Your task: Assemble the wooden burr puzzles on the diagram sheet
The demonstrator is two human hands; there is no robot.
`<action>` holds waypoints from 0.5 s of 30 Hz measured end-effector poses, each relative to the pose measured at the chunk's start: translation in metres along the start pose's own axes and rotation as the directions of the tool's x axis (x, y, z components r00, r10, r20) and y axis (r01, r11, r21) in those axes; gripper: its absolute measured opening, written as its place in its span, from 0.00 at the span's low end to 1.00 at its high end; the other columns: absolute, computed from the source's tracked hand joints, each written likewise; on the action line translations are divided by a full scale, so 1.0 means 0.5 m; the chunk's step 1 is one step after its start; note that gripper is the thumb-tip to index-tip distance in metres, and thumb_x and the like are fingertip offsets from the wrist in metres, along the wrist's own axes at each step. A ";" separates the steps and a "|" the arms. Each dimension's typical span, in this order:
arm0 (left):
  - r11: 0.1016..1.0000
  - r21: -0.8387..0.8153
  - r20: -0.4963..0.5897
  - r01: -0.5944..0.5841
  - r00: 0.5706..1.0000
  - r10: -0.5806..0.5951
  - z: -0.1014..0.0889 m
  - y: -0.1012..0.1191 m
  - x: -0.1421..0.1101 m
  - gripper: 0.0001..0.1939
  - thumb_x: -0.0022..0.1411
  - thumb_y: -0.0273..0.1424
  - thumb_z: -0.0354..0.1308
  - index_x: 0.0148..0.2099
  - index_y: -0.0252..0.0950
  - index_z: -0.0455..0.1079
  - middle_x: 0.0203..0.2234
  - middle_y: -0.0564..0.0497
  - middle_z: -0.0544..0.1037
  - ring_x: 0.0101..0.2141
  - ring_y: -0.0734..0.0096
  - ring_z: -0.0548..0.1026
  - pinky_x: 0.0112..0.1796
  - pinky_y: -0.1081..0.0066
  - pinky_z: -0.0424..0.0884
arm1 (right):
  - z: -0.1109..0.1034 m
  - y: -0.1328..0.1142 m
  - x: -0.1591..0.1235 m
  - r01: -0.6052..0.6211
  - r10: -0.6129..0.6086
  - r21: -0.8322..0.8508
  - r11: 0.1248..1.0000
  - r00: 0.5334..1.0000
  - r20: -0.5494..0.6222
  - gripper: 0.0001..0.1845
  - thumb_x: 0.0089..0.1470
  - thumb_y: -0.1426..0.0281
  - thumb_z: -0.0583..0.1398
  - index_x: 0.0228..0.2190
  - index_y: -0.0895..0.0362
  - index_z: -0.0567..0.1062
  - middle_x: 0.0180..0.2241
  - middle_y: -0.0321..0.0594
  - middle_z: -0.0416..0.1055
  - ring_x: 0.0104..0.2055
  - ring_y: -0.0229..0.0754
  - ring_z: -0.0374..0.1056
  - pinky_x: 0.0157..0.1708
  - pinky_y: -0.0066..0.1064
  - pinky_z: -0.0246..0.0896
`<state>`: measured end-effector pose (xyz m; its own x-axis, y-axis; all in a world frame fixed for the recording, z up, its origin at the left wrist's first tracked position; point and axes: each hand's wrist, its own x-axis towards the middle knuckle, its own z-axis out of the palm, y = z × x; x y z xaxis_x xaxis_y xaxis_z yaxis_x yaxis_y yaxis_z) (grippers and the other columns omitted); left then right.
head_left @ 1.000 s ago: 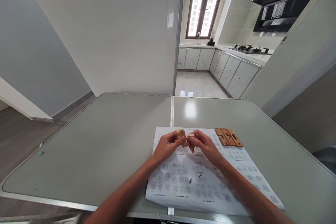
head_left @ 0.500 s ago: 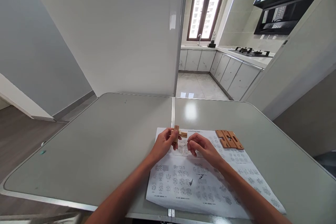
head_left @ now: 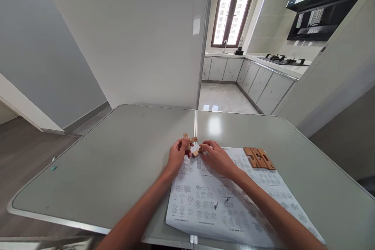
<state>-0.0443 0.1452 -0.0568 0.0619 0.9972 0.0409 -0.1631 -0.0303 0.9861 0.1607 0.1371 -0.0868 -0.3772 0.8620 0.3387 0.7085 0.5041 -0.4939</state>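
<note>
My left hand (head_left: 177, 154) is closed around crossed wooden puzzle pieces (head_left: 187, 140), one upright and one jutting out to the right. Just to its right, my right hand (head_left: 215, 155) pinches a short wooden puzzle piece (head_left: 195, 153) by its right end, over the upper part of a printed instruction sheet (head_left: 202, 187). The fingers partly hide both the crossed pieces and the short one. Several flat wooden puzzle pieces (head_left: 259, 158) with slots and dark number marks lie side by side on the sheet's upper right, beyond my right hand.
The large sheet lies on a grey table (head_left: 88, 172) with a metal edge and a centre seam. A tiny green bit (head_left: 53, 168) rests near the table's left edge. Behind stand a white panel (head_left: 140, 39) and a kitchen with a stove (head_left: 283, 60).
A short wooden piece now shows in my right fingers, where none was visible before. Both hands appear further left, and the crossed pieces have tilted; the view has shifted slightly.
</note>
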 end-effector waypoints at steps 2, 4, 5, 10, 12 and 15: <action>1.000 0.008 0.012 -0.009 1.000 0.009 0.001 0.000 -0.002 0.28 0.63 0.57 0.60 0.41 0.34 0.70 0.37 0.46 0.79 0.22 0.77 0.70 0.27 0.72 0.69 | 0.005 0.005 0.008 0.025 -0.025 -0.034 0.999 1.000 0.006 0.10 0.67 0.68 0.56 0.47 0.51 0.74 0.52 0.49 0.71 0.55 0.55 0.69 0.49 0.47 0.70; 1.000 0.020 0.021 -0.016 1.000 0.016 0.002 0.000 -0.004 0.27 0.63 0.56 0.61 0.40 0.35 0.70 0.36 0.47 0.79 0.22 0.77 0.70 0.27 0.72 0.69 | 0.006 0.010 0.008 0.018 -0.019 -0.048 0.999 1.000 -0.013 0.06 0.67 0.67 0.57 0.40 0.52 0.74 0.51 0.49 0.72 0.52 0.55 0.70 0.49 0.47 0.69; 0.999 0.027 0.030 -0.018 0.999 0.018 0.003 0.000 -0.005 0.27 0.63 0.56 0.61 0.40 0.35 0.70 0.36 0.47 0.80 0.22 0.78 0.70 0.27 0.72 0.69 | 0.004 0.013 0.004 0.003 -0.005 -0.043 0.999 1.000 -0.029 0.06 0.67 0.66 0.57 0.38 0.52 0.74 0.50 0.49 0.73 0.50 0.54 0.70 0.49 0.47 0.68; 0.998 0.053 0.128 -0.025 0.992 0.018 0.008 0.003 -0.011 0.25 0.65 0.55 0.60 0.41 0.34 0.70 0.35 0.48 0.79 0.23 0.77 0.70 0.29 0.71 0.69 | -0.027 0.032 -0.026 -0.257 0.280 0.242 0.936 0.958 -0.063 0.17 0.68 0.53 0.55 0.40 0.52 0.72 0.33 0.41 0.75 0.32 0.47 0.69 0.34 0.39 0.64; 0.998 0.057 0.177 -0.029 0.984 0.018 0.010 0.004 -0.014 0.25 0.66 0.54 0.59 0.44 0.35 0.69 0.35 0.48 0.79 0.23 0.77 0.71 0.29 0.70 0.69 | -0.041 0.039 -0.035 -0.301 0.358 0.454 0.839 0.933 -0.044 0.22 0.66 0.47 0.56 0.40 0.53 0.73 0.29 0.38 0.72 0.28 0.44 0.66 0.30 0.36 0.61; 0.997 0.071 0.238 -0.026 0.971 0.009 0.012 0.005 -0.019 0.26 0.67 0.54 0.58 0.49 0.35 0.69 0.36 0.48 0.79 0.23 0.76 0.71 0.30 0.70 0.69 | -0.055 0.045 -0.041 -0.290 0.406 0.686 0.667 0.914 -0.009 0.27 0.63 0.43 0.58 0.40 0.54 0.75 0.27 0.34 0.67 0.27 0.41 0.61 0.28 0.33 0.58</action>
<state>-0.0391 0.1353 -0.0539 0.2929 0.9522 0.0866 -0.0940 -0.0614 0.9937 0.2009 0.1293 -0.0830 -0.0517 0.9920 0.1156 0.1727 0.1229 -0.9773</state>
